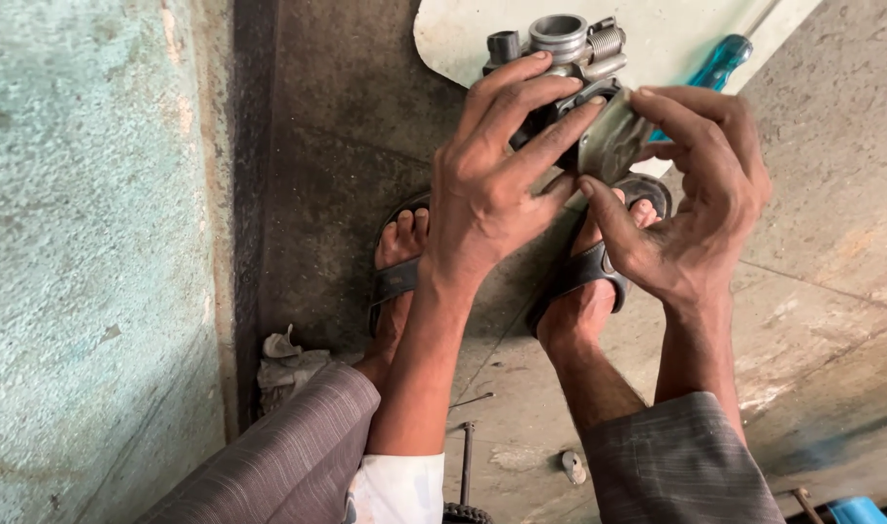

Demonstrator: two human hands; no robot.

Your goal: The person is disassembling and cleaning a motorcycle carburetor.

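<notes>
Both hands, left and right, clasp a metal carburettor over a blue-handled screwdriver.

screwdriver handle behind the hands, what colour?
Translucent blue-teal. The screwdriver handle lies on the pale sheet, clearest in the head view, the only one.

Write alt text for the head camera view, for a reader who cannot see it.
Two bare hands hold a grey metal engine part over a concrete floor: the left hand wraps across it, the right hand grips its shiny plate. Below are sandalled feet, and a blue-handled tool lies beyond.
</notes>
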